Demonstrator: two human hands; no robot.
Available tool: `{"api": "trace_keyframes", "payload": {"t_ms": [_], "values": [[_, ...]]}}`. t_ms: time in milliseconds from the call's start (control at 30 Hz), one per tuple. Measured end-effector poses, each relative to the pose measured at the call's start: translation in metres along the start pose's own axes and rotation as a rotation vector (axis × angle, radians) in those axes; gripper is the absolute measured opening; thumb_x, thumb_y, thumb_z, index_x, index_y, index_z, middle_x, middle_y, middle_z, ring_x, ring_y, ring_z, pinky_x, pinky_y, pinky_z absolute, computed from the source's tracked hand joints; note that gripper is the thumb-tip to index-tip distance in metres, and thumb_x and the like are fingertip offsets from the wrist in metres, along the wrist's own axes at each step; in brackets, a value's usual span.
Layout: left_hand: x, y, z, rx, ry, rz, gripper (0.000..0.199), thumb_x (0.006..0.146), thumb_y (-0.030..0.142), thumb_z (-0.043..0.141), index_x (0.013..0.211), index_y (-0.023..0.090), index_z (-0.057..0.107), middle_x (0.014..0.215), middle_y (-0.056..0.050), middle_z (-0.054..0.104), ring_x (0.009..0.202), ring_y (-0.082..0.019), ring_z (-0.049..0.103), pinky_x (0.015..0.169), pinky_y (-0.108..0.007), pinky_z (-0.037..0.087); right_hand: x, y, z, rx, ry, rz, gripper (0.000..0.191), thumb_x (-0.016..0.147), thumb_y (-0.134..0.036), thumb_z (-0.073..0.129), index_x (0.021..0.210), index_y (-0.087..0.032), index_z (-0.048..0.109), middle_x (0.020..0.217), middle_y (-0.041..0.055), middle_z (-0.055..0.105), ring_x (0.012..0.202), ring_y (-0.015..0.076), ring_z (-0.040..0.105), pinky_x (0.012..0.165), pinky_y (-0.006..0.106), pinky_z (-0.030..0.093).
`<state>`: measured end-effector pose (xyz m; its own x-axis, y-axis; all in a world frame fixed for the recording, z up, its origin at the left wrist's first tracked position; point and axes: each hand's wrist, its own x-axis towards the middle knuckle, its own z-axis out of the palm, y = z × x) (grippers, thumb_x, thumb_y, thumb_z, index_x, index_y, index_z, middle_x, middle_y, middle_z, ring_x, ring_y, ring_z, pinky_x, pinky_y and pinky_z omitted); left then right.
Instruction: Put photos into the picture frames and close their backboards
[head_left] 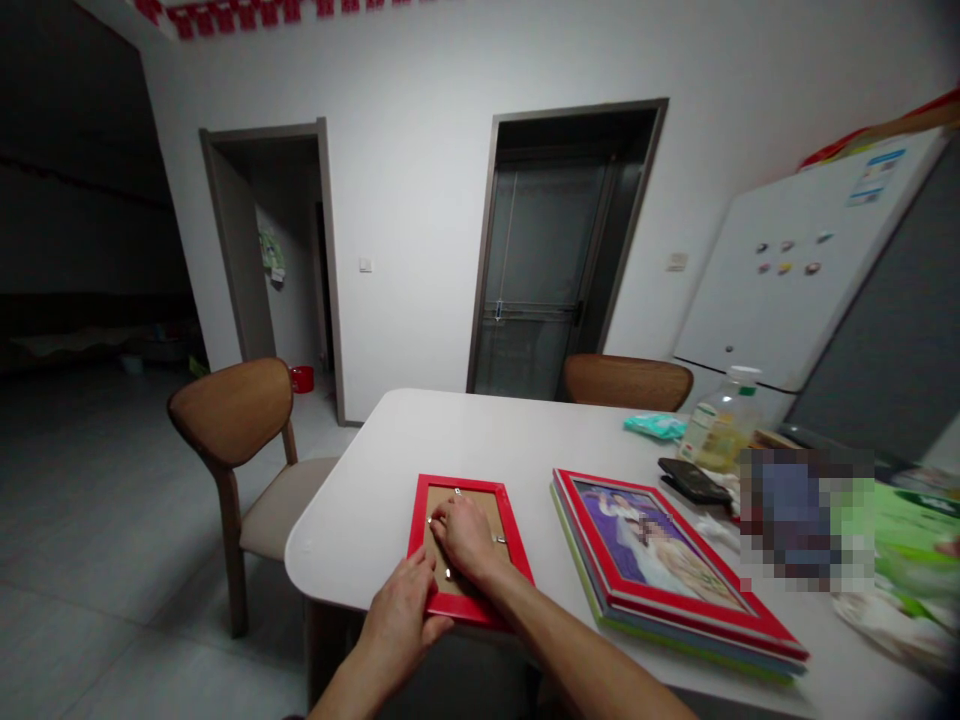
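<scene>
A red picture frame (517, 555) lies face down on the white table, its brown backing board (480, 508) showing. Small metal clips (500, 539) sit around the board's edges. My left hand (401, 610) grips the frame's near left corner, thumb along the near edge and fingers on the left side. Over the board, my right hand (466, 535) is closed, its fingertips pinched at the metal clip on the left side. To the right rests a stack of picture frames, the top one a red frame (750, 625) around a photo (652, 545) with a purple background.
Behind the stack are a dark phone-like object (697, 483), a bottle of yellowish liquid (724, 420) and a teal packet (654, 427). Green packaging (911, 535) lies at the right. Wooden chairs (232, 410) stand left of and behind the white table (360, 460).
</scene>
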<state>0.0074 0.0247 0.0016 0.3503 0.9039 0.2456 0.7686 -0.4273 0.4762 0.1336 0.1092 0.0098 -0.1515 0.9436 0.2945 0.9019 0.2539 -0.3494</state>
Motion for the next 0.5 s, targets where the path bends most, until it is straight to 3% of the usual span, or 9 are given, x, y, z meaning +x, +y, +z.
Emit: {"api": "trace_keyframes", "payload": {"t_ms": [200, 300, 500], "values": [[0.0, -0.002, 0.001, -0.017, -0.004, -0.018, 0.056, 0.061, 0.018, 0.064, 0.114, 0.011, 0.045, 0.123, -0.016, 0.044, 0.114, -0.023, 0.039, 0.096, -0.036, 0.032, 0.009, 0.019, -0.002, -0.046, 0.04, 0.072, 0.031, 0.079, -0.03, 0.037, 0.096, -0.018, 0.06, 0.097, 0.009, 0.06, 0.089, 0.0176, 0.05, 0.076, 0.027, 0.032], [0.0, -0.002, 0.0, -0.05, 0.003, -0.015, 0.056, 0.06, 0.018, 0.065, 0.113, 0.011, 0.047, 0.122, -0.016, 0.045, 0.114, -0.023, 0.039, 0.096, -0.035, 0.032, 0.015, 0.029, -0.003, -0.064, 0.03, 0.1, 0.029, 0.078, -0.025, 0.038, 0.093, -0.018, 0.061, 0.094, 0.0093, 0.062, 0.09, 0.0196, 0.05, 0.076, 0.029, 0.032], [0.0, 0.001, -0.002, -0.072, 0.002, -0.028, 0.055, 0.06, 0.018, 0.065, 0.112, 0.011, 0.048, 0.122, -0.015, 0.045, 0.114, -0.023, 0.039, 0.096, -0.035, 0.031, 0.017, 0.029, -0.002, -0.035, -0.015, 0.004, 0.027, 0.075, -0.023, 0.04, 0.092, -0.024, 0.062, 0.093, 0.0029, 0.064, 0.087, 0.018, 0.051, 0.076, 0.027, 0.033]]}}
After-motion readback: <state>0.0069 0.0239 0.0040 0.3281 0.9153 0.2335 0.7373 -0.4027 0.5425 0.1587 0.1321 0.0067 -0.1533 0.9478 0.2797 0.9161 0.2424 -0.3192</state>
